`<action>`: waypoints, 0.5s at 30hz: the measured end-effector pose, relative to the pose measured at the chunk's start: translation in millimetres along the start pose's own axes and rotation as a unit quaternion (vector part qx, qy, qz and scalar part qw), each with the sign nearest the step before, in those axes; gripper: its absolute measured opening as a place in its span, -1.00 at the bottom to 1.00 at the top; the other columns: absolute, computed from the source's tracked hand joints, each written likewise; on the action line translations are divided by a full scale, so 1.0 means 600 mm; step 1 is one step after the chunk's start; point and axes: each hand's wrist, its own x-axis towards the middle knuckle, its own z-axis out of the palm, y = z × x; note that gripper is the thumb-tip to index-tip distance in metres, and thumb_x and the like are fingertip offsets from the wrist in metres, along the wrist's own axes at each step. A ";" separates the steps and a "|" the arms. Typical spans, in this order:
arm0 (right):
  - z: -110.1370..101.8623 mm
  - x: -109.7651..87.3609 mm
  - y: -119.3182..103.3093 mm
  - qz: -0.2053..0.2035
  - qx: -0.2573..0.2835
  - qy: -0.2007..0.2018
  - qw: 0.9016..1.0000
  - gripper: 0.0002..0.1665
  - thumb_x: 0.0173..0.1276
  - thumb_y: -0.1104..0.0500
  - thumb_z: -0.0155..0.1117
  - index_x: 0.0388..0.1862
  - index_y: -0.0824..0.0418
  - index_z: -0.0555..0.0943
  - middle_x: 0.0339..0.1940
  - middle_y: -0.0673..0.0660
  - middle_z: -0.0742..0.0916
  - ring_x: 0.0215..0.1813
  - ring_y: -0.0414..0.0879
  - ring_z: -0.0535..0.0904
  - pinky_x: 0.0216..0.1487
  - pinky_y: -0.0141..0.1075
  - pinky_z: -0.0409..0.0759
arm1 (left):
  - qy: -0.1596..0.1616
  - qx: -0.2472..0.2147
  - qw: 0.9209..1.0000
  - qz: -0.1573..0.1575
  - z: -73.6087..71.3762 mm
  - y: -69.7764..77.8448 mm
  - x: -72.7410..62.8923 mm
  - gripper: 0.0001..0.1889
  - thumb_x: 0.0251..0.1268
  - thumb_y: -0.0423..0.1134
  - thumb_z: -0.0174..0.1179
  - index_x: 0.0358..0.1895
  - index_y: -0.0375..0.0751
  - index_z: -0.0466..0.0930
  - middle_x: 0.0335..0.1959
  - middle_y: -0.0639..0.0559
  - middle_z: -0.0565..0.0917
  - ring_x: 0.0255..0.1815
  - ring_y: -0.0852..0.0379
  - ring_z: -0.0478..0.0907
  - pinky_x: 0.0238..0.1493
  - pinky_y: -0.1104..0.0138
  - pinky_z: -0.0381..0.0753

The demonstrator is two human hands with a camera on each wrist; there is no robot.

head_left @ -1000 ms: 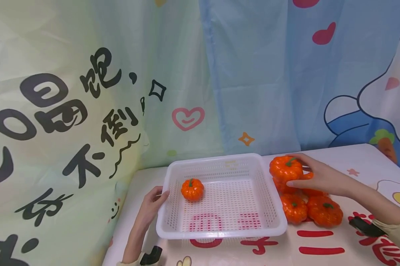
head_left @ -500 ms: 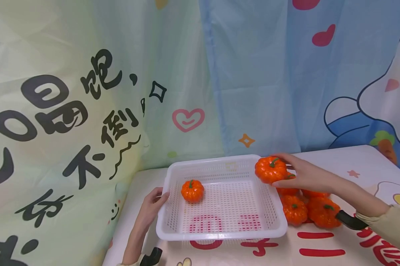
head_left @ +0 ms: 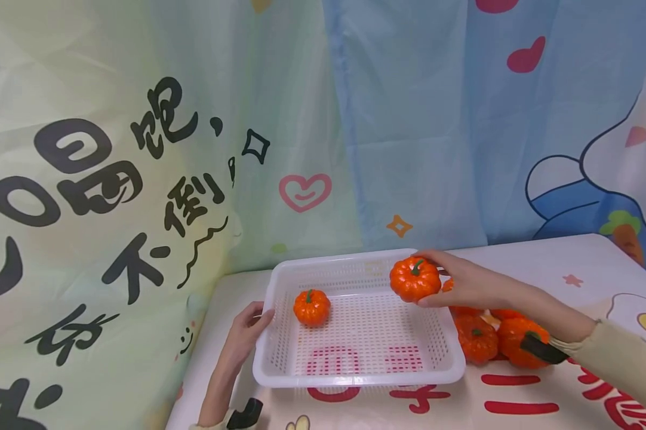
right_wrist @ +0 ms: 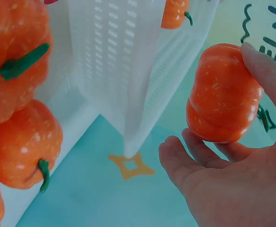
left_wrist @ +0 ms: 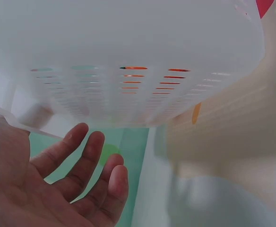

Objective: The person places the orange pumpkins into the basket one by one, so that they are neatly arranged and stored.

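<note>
My right hand pinches a small orange toy pumpkin with a green stem. It holds the pumpkin over the right part of a white perforated plastic basket. In the right wrist view, the thumb and fingertips grip the glossy pumpkin on opposite sides. My left hand grips the basket's left rim, thumb over the edge. In the left wrist view, its fingers spread outside the basket wall. Another toy pumpkin sits inside the basket towards the left.
Several more orange pumpkins are clustered on the table right of the basket, partly hidden by the right forearm. A printed cloth hangs behind the table and along its left side.
My right hand has carried the pumpkin leftward from over the pumpkin cluster, across the basket's right rim, to above the basket. The left hand and basket have stayed in place.
</note>
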 end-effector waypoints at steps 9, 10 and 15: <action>0.025 0.021 -0.031 -0.032 0.010 -0.032 0.999 -0.01 0.16 -0.11 0.54 0.47 0.04 0.25 0.34 0.18 0.51 0.26 0.13 0.48 0.13 0.05 0.66 | 0.002 -0.002 1.000 -0.005 0.001 0.010 -0.005 -0.65 0.50 -0.14 0.14 0.19 -0.25 0.55 0.12 -0.27 0.64 0.09 -0.21 0.61 0.05 0.03 0.71; 0.029 0.023 -0.034 -0.031 0.008 -0.033 0.999 -0.01 0.14 -0.12 0.55 0.47 0.01 0.26 0.34 0.16 0.51 0.27 0.12 0.48 0.14 0.05 0.66 | 0.002 -0.002 1.000 -0.004 0.001 0.008 -0.004 -0.65 0.50 -0.14 0.14 0.19 -0.25 0.55 0.11 -0.27 0.64 0.09 -0.20 0.61 0.05 0.03 0.71; 0.042 0.031 -0.047 -0.041 -0.003 -0.034 0.999 -0.03 0.12 -0.14 0.56 0.45 -0.03 0.30 0.33 0.11 0.52 0.28 0.10 0.47 0.15 0.09 0.64 | -0.001 -0.005 1.000 -0.002 0.000 0.000 0.000 -0.65 0.49 -0.14 0.15 0.19 -0.25 0.55 0.12 -0.26 0.64 0.07 -0.19 0.61 0.03 0.02 0.72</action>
